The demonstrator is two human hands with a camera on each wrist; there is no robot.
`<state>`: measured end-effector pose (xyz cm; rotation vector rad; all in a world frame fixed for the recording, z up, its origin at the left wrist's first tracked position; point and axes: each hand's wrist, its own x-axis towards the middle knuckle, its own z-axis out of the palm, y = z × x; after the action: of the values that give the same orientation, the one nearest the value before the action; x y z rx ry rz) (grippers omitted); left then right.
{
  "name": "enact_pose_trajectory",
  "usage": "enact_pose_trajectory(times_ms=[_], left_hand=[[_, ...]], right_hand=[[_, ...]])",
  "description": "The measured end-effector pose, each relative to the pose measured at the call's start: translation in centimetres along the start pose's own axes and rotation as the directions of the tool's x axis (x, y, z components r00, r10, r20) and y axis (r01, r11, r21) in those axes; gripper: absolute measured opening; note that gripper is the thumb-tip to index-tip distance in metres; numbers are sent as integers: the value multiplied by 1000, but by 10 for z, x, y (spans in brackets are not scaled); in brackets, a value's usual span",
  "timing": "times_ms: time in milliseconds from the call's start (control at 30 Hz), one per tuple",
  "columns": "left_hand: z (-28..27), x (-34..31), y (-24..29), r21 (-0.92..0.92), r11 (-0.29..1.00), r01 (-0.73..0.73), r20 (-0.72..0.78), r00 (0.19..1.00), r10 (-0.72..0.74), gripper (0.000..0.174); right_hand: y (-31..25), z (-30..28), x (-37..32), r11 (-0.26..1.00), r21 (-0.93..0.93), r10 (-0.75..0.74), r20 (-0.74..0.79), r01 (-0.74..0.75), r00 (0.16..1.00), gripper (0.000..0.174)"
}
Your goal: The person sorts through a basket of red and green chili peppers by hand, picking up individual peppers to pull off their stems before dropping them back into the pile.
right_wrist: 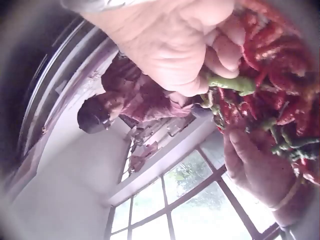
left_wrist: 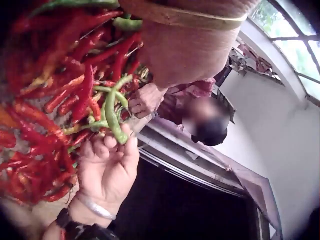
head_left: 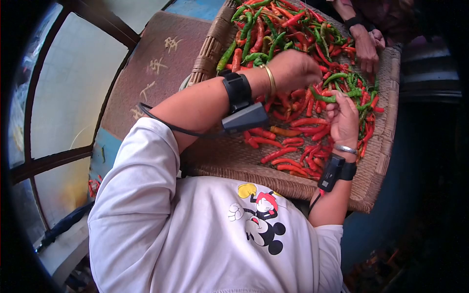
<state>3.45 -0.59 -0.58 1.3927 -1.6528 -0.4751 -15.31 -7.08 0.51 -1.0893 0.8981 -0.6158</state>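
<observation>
A woven tray [head_left: 229, 163] holds a heap of red chillies [head_left: 293, 129] and green chillies [head_left: 254, 29]. My right hand [head_left: 343, 117], with a silver bangle, pinches a green chilli [head_left: 328, 97] just above the heap. The same hand [left_wrist: 107, 165] and chilli [left_wrist: 113, 120] show in the left wrist view, and its fingers [right_wrist: 220, 50] press the chilli [right_wrist: 237, 84] in the right wrist view. My left hand [head_left: 292, 69], with a gold bangle, hovers over the heap in a fist. Green chillies [right_wrist: 290, 142] lie across its curled fingers [right_wrist: 250, 165].
Another person sits across the tray, with a hand [head_left: 366, 49] resting among the chillies at the far edge. A brown mat [head_left: 151, 73] with pale characters lies left of the tray. A window frame [head_left: 44, 161] runs along the far left.
</observation>
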Motion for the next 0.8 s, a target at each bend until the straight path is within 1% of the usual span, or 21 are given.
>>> enact_pose_trajectory(times_ms=[33,100,133,167,200,233,267,300,333,367,433,467,500,533,567,633,667,733,767,800], left_hand=[[-7,2,0,90,994,61,-78,995,-54,13],[-18,5,-11,293,956,-16,-231,969,87,11],[-21,6,-13,357,933,-43,-285,946,152,9],[-22,6,-15,357,933,-43,-285,946,152,9],[-23,6,-17,487,873,-31,-246,954,171,9],[-24,7,-18,607,794,-22,-206,961,183,10],[-23,7,-20,607,794,-20,-208,961,184,10],[-21,6,-22,669,740,-75,-132,967,218,11],[-19,6,-23,722,679,-133,-52,968,244,12],[-16,6,-25,723,679,-132,-53,968,245,12],[-11,6,-26,807,574,-138,50,985,166,15],[-9,5,-28,807,573,-138,51,985,166,15],[-7,4,-29,834,537,-125,49,987,153,14],[-7,4,-30,859,499,-113,48,989,141,13],[-6,4,-31,860,498,-113,48,989,141,13],[-6,5,-31,873,472,-121,99,993,72,11],[-6,5,-31,874,471,-119,96,993,73,11],[-8,6,-31,804,587,-95,48,994,95,10],[-8,5,-30,804,587,-93,46,994,95,10],[-10,4,-23,781,620,-74,35,997,76,9]], right_hand=[[-4,-6,1,1000,-19,-16,-50,15,999,18],[-11,-26,5,983,145,-111,0,110,994,21],[-14,-31,6,948,252,-187,-49,194,981,22],[-17,-35,7,894,352,-256,-105,277,961,23],[-18,-42,11,868,410,-229,-169,280,959,23],[-15,-46,12,869,408,-230,-168,280,959,23],[-12,-49,12,876,419,-175,-183,238,967,21],[-12,-49,11,881,430,-120,-197,195,973,19],[-9,-46,11,916,375,-73,-193,142,978,20],[-7,-43,11,916,375,-74,-192,143,979,20],[-5,-30,8,938,340,-51,-69,71,996,21],[-5,-22,6,950,295,-78,-87,100,993,25],[-3,-18,5,950,296,-78,-87,100,993,25],[-2,-15,4,965,236,-97,-68,111,993,25],[-1,-12,4,977,175,-115,-48,122,992,26],[3,-6,4,981,157,-111,-52,118,992,25],[5,-5,3,985,143,-96,-35,100,995,24],[7,-4,3,992,102,-66,-21,68,998,22],[9,-4,3,993,101,-66,-20,67,998,22],[12,-4,3,996,78,-29,-19,31,999,23]])
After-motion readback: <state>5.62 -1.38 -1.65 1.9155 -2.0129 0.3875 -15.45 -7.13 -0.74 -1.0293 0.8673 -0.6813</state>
